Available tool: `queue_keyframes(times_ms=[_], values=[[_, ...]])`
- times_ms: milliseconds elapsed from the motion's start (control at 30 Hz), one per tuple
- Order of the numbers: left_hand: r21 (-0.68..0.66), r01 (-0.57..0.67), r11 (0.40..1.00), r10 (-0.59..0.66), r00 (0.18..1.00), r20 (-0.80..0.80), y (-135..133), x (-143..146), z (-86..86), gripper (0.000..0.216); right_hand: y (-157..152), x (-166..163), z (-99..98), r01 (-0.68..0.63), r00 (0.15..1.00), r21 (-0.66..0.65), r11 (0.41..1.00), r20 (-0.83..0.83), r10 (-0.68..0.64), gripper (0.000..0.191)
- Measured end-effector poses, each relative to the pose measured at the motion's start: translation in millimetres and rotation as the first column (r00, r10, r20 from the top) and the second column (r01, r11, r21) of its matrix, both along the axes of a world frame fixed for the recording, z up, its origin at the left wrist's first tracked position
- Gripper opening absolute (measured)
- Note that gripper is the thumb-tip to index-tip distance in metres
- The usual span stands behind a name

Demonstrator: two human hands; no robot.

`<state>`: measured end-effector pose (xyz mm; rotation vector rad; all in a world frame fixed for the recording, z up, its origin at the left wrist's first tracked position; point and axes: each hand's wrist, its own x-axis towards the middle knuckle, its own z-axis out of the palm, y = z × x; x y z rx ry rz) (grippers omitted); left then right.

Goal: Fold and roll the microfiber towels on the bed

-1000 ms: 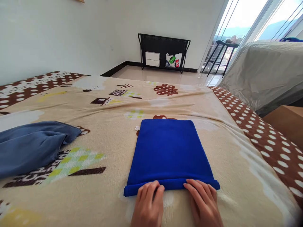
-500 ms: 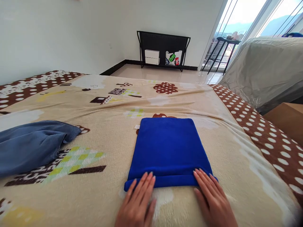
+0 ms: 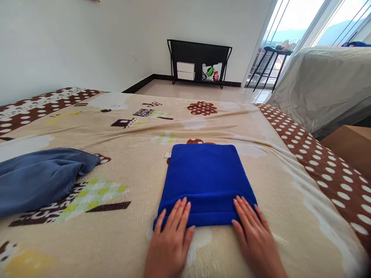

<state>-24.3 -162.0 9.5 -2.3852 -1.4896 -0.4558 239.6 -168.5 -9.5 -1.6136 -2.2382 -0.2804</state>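
A bright blue cloth (image 3: 204, 170) lies flat on the bed, its near edge folded over into a narrow band. My left hand (image 3: 171, 235) rests on the left part of that band, palm down with fingers stretched out. On the right part lies my right hand (image 3: 252, 231), also flat, its fingers pointing away from me. A low wrinkle runs across the cloth just beyond my fingertips. At the cloth's upper left edge a small white tag (image 3: 167, 155) sticks out.
A cream patterned blanket (image 3: 139, 170) with brown polka-dot borders covers the bed. To the left lies a crumpled grey-blue cloth (image 3: 37, 177). Beyond the bed are a black rack (image 3: 199, 50), a stool (image 3: 269, 63), a plastic-covered bulky object (image 3: 327, 81) and a cardboard box (image 3: 350, 146).
Both hands have slid forward a little, farther onto the blue cloth. The folded band looks flatter and wider, and the wrinkle has moved away from me.
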Motion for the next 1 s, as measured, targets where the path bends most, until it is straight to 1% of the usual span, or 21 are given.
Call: queue_keyframes(times_ms=[67, 100, 133, 200, 267, 333, 367, 400, 433, 500, 600, 667, 767, 833, 900, 1000], values=[[-0.010, -0.082, 0.997, 0.082, 0.997, 0.014, 0.3, -21.5, -0.3, 0.053, -2.5, 22.2, -4.5, 0.090, 0.996, -0.002, 0.996, 0.001, -0.090, 0.062], [-0.011, -0.106, 0.994, 0.106, 0.994, 0.024, -0.1, -27.0, 0.2, 0.053, -3.8, 27.2, -5.3, 0.118, 0.993, 0.001, 0.993, -0.001, -0.118, 0.062], [0.000, -0.117, 0.993, 0.117, 0.992, 0.038, -0.6, -28.0, 1.2, 0.053, -4.7, 27.2, -5.0, 0.136, 0.991, 0.013, 0.991, -0.007, -0.136, 0.061], [0.039, -0.097, 0.995, 0.095, 0.993, 0.069, -1.1, -16.7, 4.2, 0.052, -4.8, 12.7, -1.4, 0.138, 0.990, 0.051, 0.989, -0.034, -0.137, 0.060], [0.046, -0.006, 0.999, 0.001, 0.996, 0.095, -0.3, 6.9, 7.1, 0.051, -2.4, -14.1, 4.0, 0.062, 0.996, 0.067, 0.996, -0.061, -0.058, 0.060], [0.022, 0.113, 0.993, -0.115, 0.985, 0.131, 2.4, 31.8, 8.2, 0.049, 2.0, -40.6, 8.6, -0.071, 0.994, 0.051, 0.996, -0.080, 0.075, 0.060], [0.004, 0.148, 0.989, -0.147, 0.978, 0.147, 4.4, 41.0, 8.0, 0.048, 4.5, -49.9, 10.0, -0.121, 0.989, 0.032, 0.992, -0.087, 0.123, 0.058], [-0.011, 0.155, 0.988, -0.151, 0.977, 0.152, 6.6, 46.6, 7.2, 0.048, 7.1, -55.0, 10.6, -0.144, 0.985, 0.010, 0.989, -0.090, 0.145, 0.057], [-0.028, 0.135, 0.990, -0.130, 0.981, 0.142, 8.8, 47.7, 6.2, 0.048, 9.4, -55.6, 10.5, -0.139, 0.987, -0.009, 0.990, -0.087, 0.137, 0.055], [-0.071, 0.053, 0.996, -0.046, 0.995, 0.089, 12.2, 36.9, 3.6, 0.052, 12.7, -43.7, 8.4, -0.067, 0.996, -0.042, 0.997, -0.063, 0.065, 0.055], [-0.109, -0.078, 0.991, 0.081, 0.996, 0.027, 13.0, -2.0, -0.1, 0.058, 12.9, -5.5, 2.9, 0.039, 0.999, -0.065, 0.997, -0.020, -0.040, 0.060], [-0.135, -0.129, 0.982, 0.132, 0.991, 0.015, 11.4, -30.9, -2.3, 0.059, 11.3, 21.7, -0.6, 0.038, 0.999, -0.097, 0.995, -0.001, -0.038, 0.062], [-0.144, -0.141, 0.980, 0.147, 0.989, 0.034, 9.1, -62.7, -5.2, 0.059, 9.2, 51.8, -3.5, -0.015, 1.000, -0.154, 0.988, -0.009, 0.014, 0.059], [-0.111, -0.124, 0.986, 0.133, 0.988, 0.073, 8.2, -73.2, -6.0, 0.057, 8.4, 62.6, -3.8, -0.017, 0.999, -0.165, 0.986, -0.035, 0.011, 0.055], [-0.066, -0.123, 0.990, 0.131, 0.982, 0.137, 7.1, -77.0, -5.4, 0.051, 7.2, 67.4, -3.4, 0.003, 0.997, -0.143, 0.990, -0.078, -0.014, 0.052], [-0.011, -0.138, 0.990, 0.136, 0.955, 0.265, 4.2, -78.2, -2.6, 0.032, 3.9, 69.8, -3.0, 0.070, 0.976, -0.044, 0.997, -0.202, -0.077, 0.044]])
